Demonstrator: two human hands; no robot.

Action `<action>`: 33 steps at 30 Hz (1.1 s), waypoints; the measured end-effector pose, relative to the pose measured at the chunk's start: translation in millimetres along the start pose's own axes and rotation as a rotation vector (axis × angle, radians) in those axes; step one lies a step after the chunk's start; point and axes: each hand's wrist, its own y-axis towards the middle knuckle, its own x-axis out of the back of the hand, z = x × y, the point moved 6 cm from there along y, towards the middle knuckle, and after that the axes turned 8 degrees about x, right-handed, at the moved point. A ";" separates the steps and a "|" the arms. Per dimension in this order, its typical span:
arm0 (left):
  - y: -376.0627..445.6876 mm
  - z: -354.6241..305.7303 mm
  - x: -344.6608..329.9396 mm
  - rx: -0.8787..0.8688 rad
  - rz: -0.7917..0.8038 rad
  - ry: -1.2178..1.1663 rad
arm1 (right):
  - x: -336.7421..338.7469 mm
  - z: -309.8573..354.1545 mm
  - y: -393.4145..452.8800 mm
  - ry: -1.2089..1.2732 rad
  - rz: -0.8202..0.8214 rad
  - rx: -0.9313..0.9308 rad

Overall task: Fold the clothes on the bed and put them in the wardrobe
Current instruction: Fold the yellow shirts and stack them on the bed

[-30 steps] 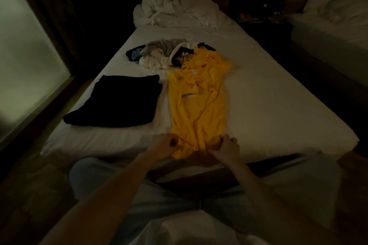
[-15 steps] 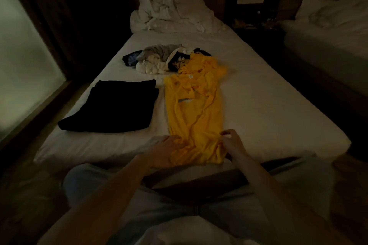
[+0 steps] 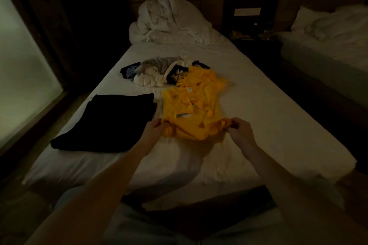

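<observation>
Your left hand (image 3: 154, 127) and right hand (image 3: 237, 128) each pinch a near corner of the yellow shirt (image 3: 191, 109), raised at frame centre over the bed (image 3: 258, 105). Black folded garment (image 3: 107, 123) lies left of it; the unfolded pile (image 3: 159, 71) (dim, mixed colours) sits just above.

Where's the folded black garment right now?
In the head view, the folded black garment lies on the bed's left side, just left of the yellow shirt.

The white-sheeted bed (image 3: 258, 109) carries a folded black garment (image 3: 111, 123), a yellow shirt (image 3: 191, 105), a mixed clothes heap (image 3: 157, 71) and a bunched white duvet (image 3: 171, 20).
</observation>
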 end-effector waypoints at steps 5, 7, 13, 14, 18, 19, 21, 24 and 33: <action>44.2 -18.4 -4.6 0.125 0.022 -0.278 | -8.6 11.5 60.3 0.158 -0.026 -0.092; 63.9 -20.1 -6.7 0.161 0.064 -0.283 | -11.5 11.4 85.1 0.286 -0.049 -0.156; 138.2 -19.2 -7.7 0.265 0.270 -0.221 | -31.9 5.4 163.8 0.141 -0.030 -0.072; 153.0 -18.8 -5.0 0.265 0.264 -0.206 | -37.6 5.4 175.3 0.123 -0.023 -0.057; 214.5 -19.5 7.4 0.313 0.093 -0.320 | -62.7 6.8 227.1 0.104 0.050 0.044; 231.0 -21.1 8.7 0.321 0.066 -0.330 | -68.8 6.5 243.0 0.097 0.067 0.073; 264.2 -26.3 5.6 0.307 0.062 -0.347 | -80.0 5.3 276.2 0.067 0.089 0.110; 315.1 -21.2 1.5 0.291 -0.064 -0.225 | -97.4 -13.2 331.4 -0.004 0.080 0.098; 390.5 40.4 -12.1 0.234 -0.192 0.878 | -139.3 -92.9 370.1 -0.396 -0.012 -0.338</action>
